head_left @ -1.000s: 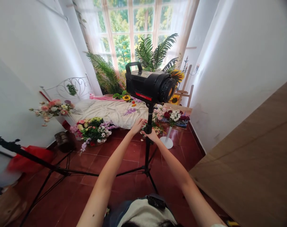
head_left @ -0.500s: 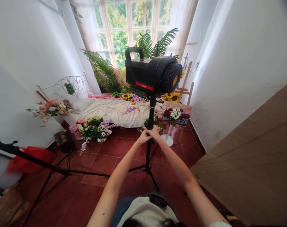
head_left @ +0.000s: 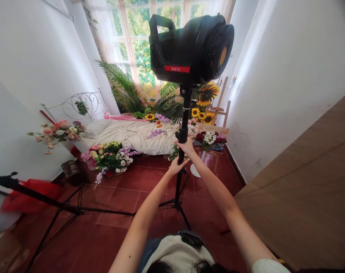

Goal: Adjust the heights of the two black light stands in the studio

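Note:
In front of me stands a black light stand (head_left: 178,185) on spread tripod legs. A black studio light (head_left: 186,49) with a red label strip and a top handle is mounted on its upper end, its orange-yellow front facing right. My right hand (head_left: 186,147) is wrapped round the stand's column, just under a black collar (head_left: 182,135). Lower on the same column, my left hand (head_left: 177,166) grips the pole, closed round it. The fingers on the far side of the column are partly hidden.
Behind the stand lies a bed with a cream blanket (head_left: 127,132). Flower bunches (head_left: 112,157) sit at its front, and a white-based flower stand (head_left: 195,170) is to the right. Another black stand (head_left: 67,206) reaches across the left floor. A wooden panel (head_left: 303,197) fills the right.
The studio light has risen with the upper column and looks larger. My right hand has gone up with it, leaving a gap above my left hand, which stays about level.

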A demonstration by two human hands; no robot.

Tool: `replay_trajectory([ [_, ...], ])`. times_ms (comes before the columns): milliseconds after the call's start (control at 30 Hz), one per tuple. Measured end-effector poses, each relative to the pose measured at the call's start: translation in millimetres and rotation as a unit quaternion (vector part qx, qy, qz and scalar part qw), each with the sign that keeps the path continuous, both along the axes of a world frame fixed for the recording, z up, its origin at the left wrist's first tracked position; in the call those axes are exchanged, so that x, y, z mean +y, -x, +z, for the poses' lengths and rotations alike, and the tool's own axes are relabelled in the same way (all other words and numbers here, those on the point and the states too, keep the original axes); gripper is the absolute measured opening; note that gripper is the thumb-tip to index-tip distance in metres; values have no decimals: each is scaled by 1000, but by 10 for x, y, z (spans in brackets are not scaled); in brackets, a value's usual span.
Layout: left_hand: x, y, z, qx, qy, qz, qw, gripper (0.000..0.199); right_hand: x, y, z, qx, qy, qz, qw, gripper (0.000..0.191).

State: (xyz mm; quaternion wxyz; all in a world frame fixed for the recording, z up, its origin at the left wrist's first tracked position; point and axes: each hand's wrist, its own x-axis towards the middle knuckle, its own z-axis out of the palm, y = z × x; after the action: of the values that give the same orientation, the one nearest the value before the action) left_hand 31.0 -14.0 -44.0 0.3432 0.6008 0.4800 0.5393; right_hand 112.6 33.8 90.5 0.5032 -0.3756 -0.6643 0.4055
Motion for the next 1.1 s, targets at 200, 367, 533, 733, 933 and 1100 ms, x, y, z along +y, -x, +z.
replay_trajectory([
  [200,11,-32,-42,15,-16,9,1000,27,75,3,332,-8,-25,-19,999,30],
  [367,83,-87,-122,-20,-10,27,999,24,150,8,589,1,-45,-30,999,31],
  [533,151,-199,-118,-12,-7,105,994,25,143,20,691,0,-42,-24,999,32],
  [733,165,-289,-132,-28,-27,160,986,20,80,-48,718,-34,-62,-12,997,35],
  [933,131,-314,-96,-66,-9,160,985,23,-39,-274,689,-73,-121,44,989,38],
  [1100,101,-336,-32,-76,10,149,986,24,-268,-421,362,22,-105,55,993,50],
])
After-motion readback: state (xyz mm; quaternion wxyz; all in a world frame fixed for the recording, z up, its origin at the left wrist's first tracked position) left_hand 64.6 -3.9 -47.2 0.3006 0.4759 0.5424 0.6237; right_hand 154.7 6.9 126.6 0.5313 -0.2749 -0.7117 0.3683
